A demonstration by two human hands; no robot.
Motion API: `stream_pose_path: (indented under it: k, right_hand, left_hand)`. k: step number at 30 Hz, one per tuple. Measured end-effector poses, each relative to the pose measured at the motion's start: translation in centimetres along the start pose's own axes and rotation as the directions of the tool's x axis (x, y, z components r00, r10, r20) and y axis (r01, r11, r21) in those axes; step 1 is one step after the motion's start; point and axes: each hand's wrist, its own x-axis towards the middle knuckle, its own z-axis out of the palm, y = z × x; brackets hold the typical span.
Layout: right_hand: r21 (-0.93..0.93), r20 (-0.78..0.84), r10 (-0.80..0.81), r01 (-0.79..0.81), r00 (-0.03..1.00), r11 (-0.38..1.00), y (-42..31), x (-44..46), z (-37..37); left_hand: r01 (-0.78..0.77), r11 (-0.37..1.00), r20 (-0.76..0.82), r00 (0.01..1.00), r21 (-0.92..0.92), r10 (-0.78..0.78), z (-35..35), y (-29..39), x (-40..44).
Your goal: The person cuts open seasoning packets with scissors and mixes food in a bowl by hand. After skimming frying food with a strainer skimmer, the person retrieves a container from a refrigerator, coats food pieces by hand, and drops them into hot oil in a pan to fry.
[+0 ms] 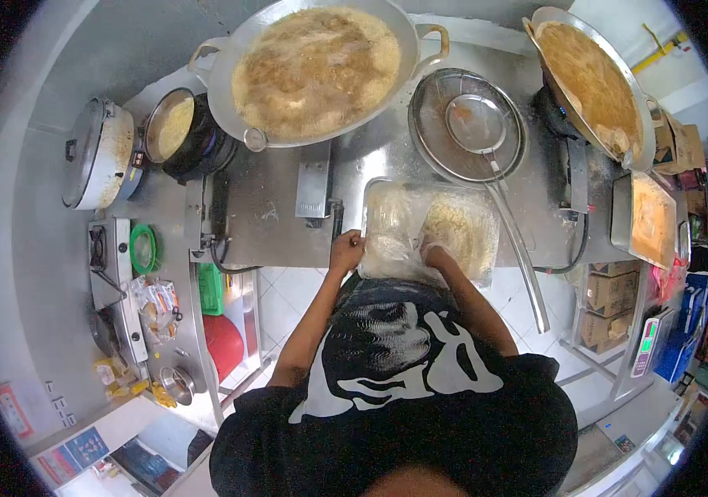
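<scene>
A metal tray (363, 217) lined with clear plastic sits at the front edge of the steel counter, close to my body. Pale, crumbly food (462, 228) fills its right side, and a plastic-covered pale mass (389, 217) lies on the left. My left hand (347, 250) is closed at the tray's left rim, its fingers curled by the edge. At the front middle of the tray, my right hand (435, 254) reaches into the crumbly food; its fingertips are hidden there.
A large wok of bubbling oil (317, 70) stands behind the tray, another wok (590, 79) at right. Mesh strainers (466, 124) lie between them, a long handle (520, 257) jutting past the counter edge. A smaller pan (170, 124) and lidded pot (99, 157) stand left.
</scene>
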Motion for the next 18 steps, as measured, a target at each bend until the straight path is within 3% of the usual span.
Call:
stream_pose_path:
  k: [5,7,8,11,12,14,16,17,18]
  right_hand:
    - [0.098,0.043,0.039,-0.044,0.998,0.994,-5.9,-3.6,-10.9]
    - [0.177,-0.024,0.064,-0.059,0.998,0.982,-7.9,-5.6,-15.3]
    - [0.231,-0.141,0.093,-0.058,0.986,0.971,-8.0,-6.7,-15.9]
    - [0.429,-0.293,0.165,-0.025,0.942,0.903,-1.0,-7.9,-13.5]
    - [0.336,-0.285,0.175,-0.073,0.942,0.939,-0.8,-8.0,-14.2]
    - [0.137,-0.277,0.196,-0.163,0.941,0.977,-1.1,-8.0,-17.3]
    - [-0.034,-0.324,0.131,-0.15,0.937,0.988,-2.2,-8.1,-19.3]
    - [-0.122,-0.343,0.093,-0.143,0.935,0.982,-2.7,-8.1,-19.8]
    - [-0.09,-0.296,0.109,-0.141,0.949,0.986,-3.4,-8.2,-20.2]
  left_hand:
    - [-0.07,0.998,-0.035,0.997,-0.003,0.07,-0.3,0.2,-0.2]
    - [-0.073,0.996,-0.032,0.997,0.048,0.074,-0.7,0.8,0.0]
    - [-0.073,0.995,-0.023,0.997,0.072,0.075,-0.5,0.5,0.0]
    - [-0.067,0.998,0.029,0.997,-0.002,0.067,0.2,-1.7,0.8]
    - [-0.104,0.99,0.028,0.994,0.095,0.101,-0.5,-0.3,0.2]
    - [-0.065,0.994,0.056,0.997,0.082,0.061,-0.9,0.6,-0.1]
    - [0.024,0.999,0.078,0.997,0.027,-0.026,-1.7,2.7,-0.8]
    - [-0.005,1.0,0.077,0.997,0.028,0.003,-1.4,1.9,-0.5]
    - [-0.034,0.999,0.076,0.997,0.029,0.032,-1.1,0.9,-0.1]
